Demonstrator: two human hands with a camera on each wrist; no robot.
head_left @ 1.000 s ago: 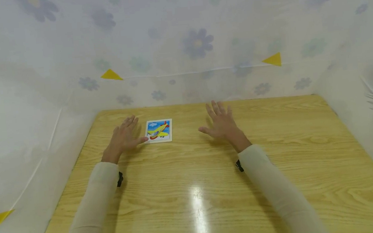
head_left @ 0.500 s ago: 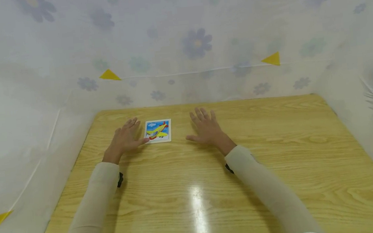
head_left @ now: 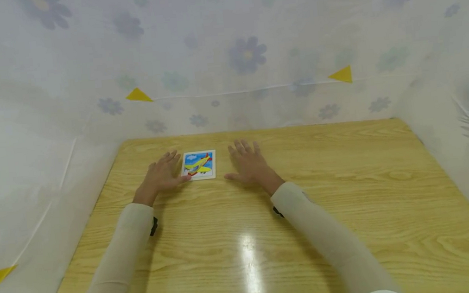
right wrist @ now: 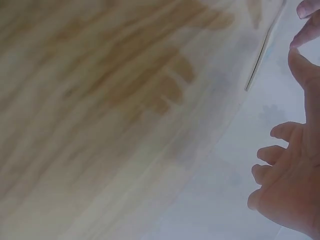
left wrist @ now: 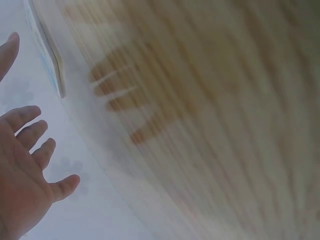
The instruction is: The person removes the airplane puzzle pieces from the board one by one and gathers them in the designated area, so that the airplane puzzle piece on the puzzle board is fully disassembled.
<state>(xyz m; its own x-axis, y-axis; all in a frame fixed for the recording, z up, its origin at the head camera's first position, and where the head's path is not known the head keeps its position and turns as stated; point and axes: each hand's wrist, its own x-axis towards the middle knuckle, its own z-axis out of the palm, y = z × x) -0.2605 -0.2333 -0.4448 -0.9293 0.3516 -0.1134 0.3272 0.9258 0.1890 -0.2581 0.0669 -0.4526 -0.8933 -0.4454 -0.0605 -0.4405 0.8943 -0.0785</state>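
Observation:
A square picture board (head_left: 202, 163) with a white border shows a yellow airplane on blue sky and lies flat near the back of the table. My left hand (head_left: 161, 175) is just left of it, fingers extended, thumb overlapping its lower left corner in the head view. On the other side my right hand (head_left: 249, 164) is held with spread fingers, its thumb pointing at the board across a small gap. Both palms are visible in the wrist views, with nothing held in the left hand (left wrist: 20, 180) or right hand (right wrist: 295, 185). The board's thin edge (right wrist: 258, 62) shows in the right wrist view.
The glossy wooden table (head_left: 346, 178) mirrors the hands in both wrist views. A pale flowered curtain (head_left: 225, 35) rises behind the table and along its sides. Yellow triangles (head_left: 341, 75) mark the curtain.
My right hand has moved left, much closer to the board. The left hand has shifted slightly right, its thumb reaching further over the corner. The board lies where it was.

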